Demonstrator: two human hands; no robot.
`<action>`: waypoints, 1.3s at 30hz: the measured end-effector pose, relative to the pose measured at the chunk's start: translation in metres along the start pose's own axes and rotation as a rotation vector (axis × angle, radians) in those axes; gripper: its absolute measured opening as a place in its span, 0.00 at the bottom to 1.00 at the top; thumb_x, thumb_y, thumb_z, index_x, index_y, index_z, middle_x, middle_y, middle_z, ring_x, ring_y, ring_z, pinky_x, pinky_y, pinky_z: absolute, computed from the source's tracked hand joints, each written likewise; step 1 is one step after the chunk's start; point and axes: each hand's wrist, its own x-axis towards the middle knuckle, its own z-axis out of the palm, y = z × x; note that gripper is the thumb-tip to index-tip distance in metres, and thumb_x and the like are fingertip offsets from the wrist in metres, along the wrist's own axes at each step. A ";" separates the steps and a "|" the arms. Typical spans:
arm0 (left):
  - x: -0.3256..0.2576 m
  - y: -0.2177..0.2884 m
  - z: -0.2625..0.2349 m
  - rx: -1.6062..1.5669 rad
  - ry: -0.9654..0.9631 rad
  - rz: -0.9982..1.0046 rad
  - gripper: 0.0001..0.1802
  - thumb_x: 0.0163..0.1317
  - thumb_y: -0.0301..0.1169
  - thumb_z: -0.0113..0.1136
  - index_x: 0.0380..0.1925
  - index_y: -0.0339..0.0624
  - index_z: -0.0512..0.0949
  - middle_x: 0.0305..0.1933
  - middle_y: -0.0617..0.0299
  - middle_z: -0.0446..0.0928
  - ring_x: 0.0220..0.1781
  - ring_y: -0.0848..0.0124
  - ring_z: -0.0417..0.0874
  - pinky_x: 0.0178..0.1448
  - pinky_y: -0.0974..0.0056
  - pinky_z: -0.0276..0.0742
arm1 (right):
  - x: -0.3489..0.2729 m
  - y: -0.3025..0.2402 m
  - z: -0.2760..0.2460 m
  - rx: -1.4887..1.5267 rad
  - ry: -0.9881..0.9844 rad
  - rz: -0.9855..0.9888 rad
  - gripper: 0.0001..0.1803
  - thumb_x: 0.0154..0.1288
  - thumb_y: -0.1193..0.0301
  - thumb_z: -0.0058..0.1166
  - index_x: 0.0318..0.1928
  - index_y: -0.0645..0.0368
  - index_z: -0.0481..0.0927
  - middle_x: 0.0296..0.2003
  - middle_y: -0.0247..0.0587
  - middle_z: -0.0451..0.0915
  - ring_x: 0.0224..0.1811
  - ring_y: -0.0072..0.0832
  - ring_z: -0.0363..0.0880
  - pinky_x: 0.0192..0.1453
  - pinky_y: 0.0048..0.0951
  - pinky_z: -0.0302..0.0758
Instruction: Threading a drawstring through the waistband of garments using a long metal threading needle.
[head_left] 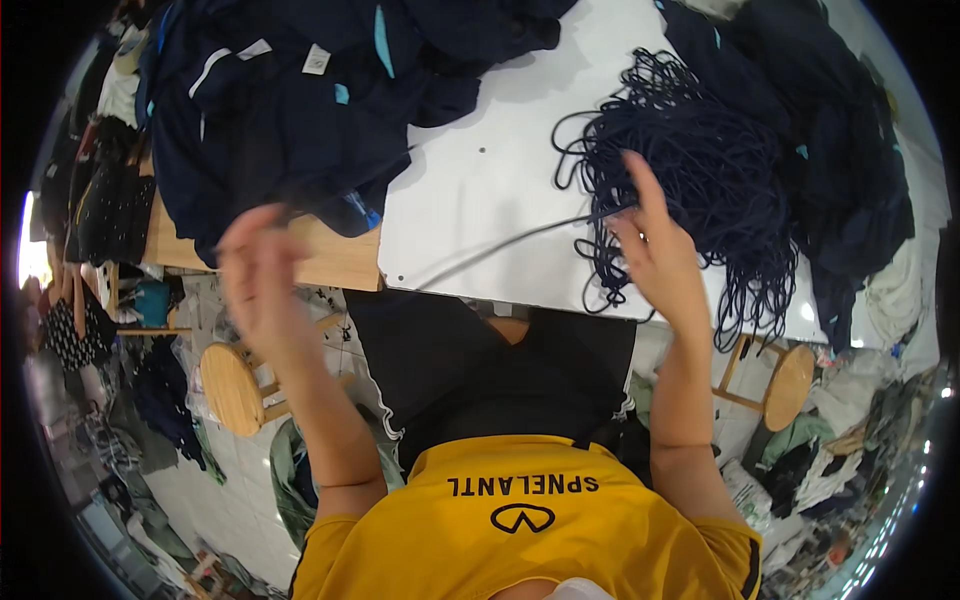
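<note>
Head view: right hand (662, 258), pointing forward, pinches a navy cord (540, 229); left hand (262, 285) half-curled, blurred, grip unclear.

It's all shot through the left lens of a head-worn fisheye pair, aimed pretty much straight down from close up, with the yellow shirt (520, 500) caught at bottom centre and the white tabletop (510, 120) up top.

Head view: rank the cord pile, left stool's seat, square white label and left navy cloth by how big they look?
Largest to smallest:
1. Navy cloth
2. Cord pile
3. Stool seat
4. White label
</note>
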 end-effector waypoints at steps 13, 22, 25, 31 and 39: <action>-0.125 -0.029 0.104 0.284 -0.946 0.402 0.11 0.48 0.28 0.63 0.34 0.47 0.80 0.32 0.64 0.73 0.37 0.65 0.75 0.41 0.64 0.72 | -0.037 0.020 0.077 1.335 -0.610 0.569 0.24 0.74 0.58 0.39 0.63 0.59 0.66 0.48 0.50 0.79 0.44 0.29 0.79 0.52 0.27 0.75; -0.085 -0.043 0.034 0.114 -0.467 -0.077 0.08 0.59 0.19 0.52 0.37 0.39 0.79 0.41 0.58 0.75 0.34 0.71 0.77 0.39 0.69 0.73 | 0.012 0.085 0.025 1.622 0.408 0.430 0.15 0.66 0.72 0.53 0.52 0.59 0.73 0.39 0.41 0.79 0.19 0.08 0.58 0.17 0.08 0.55; -0.062 -0.053 0.019 -0.556 0.096 -0.363 0.09 0.72 0.33 0.45 0.46 0.44 0.70 0.44 0.57 0.73 0.47 0.67 0.74 0.58 0.61 0.70 | 0.003 0.115 -0.024 1.324 0.722 0.291 0.15 0.71 0.67 0.46 0.56 0.52 0.70 0.42 0.38 0.78 0.19 0.13 0.55 0.18 0.13 0.49; -0.033 -0.088 -0.012 -1.100 0.577 -0.605 0.12 0.71 0.33 0.45 0.52 0.44 0.67 0.48 0.54 0.71 0.58 0.58 0.72 0.70 0.42 0.63 | 0.004 0.045 -0.037 0.639 0.854 -0.012 0.15 0.73 0.68 0.40 0.56 0.58 0.69 0.41 0.37 0.78 0.17 0.11 0.55 0.18 0.14 0.50; -0.069 -0.080 0.026 -1.075 0.521 -0.962 0.13 0.71 0.33 0.46 0.53 0.44 0.65 0.46 0.56 0.69 0.52 0.63 0.72 0.68 0.45 0.66 | 0.003 0.046 0.082 -0.247 -0.196 -0.207 0.08 0.63 0.70 0.52 0.42 0.54 0.79 0.34 0.38 0.80 0.36 0.41 0.79 0.37 0.38 0.75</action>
